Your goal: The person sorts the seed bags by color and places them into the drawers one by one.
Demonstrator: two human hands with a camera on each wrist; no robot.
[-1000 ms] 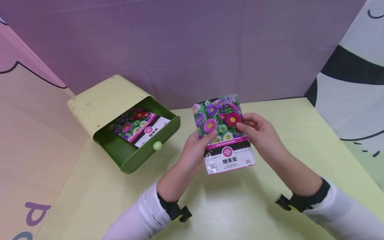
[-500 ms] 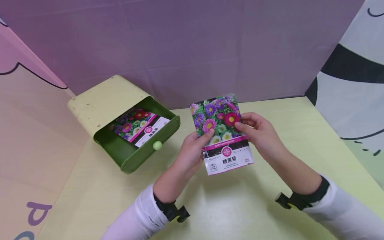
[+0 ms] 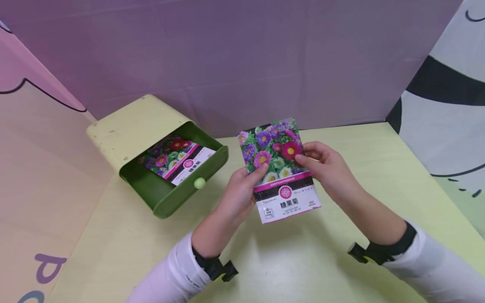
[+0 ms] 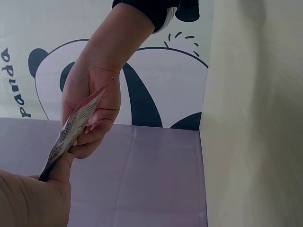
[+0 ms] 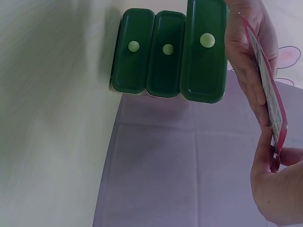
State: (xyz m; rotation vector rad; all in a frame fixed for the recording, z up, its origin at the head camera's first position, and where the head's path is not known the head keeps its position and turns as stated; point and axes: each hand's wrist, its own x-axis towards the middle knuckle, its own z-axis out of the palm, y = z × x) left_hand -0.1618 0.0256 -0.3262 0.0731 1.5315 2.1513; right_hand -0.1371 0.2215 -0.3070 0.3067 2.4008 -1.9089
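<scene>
A chrysanthemum seed packet [image 3: 286, 185], with bright flowers above a white label, is held up over the table by both hands. My left hand [image 3: 240, 189] grips its left edge, thumb on the printed front and fingers behind. On the right edge, my right hand [image 3: 331, 168] pinches it between thumb and fingers. The right wrist view catches the seed packet [image 5: 267, 90] nearly edge-on, the left hand [image 5: 246, 52] beyond it. To the left, a second, matching packet [image 3: 182, 162] lies in a pulled-out green drawer [image 3: 147, 189].
The drawer belongs to a cream cabinet [image 3: 140, 122] at the table's back left. Beneath it, two more green drawers [image 5: 134, 66] with round pale knobs are closed. A purple cloth wall [image 3: 242, 63] rises behind the pale table [image 3: 379, 168], and printed panels flank both sides.
The seed packet and my left hand have drifted slightly left. My right hand has shifted barely left with them, and both hands keep their hold. The drawer stays pulled out.
</scene>
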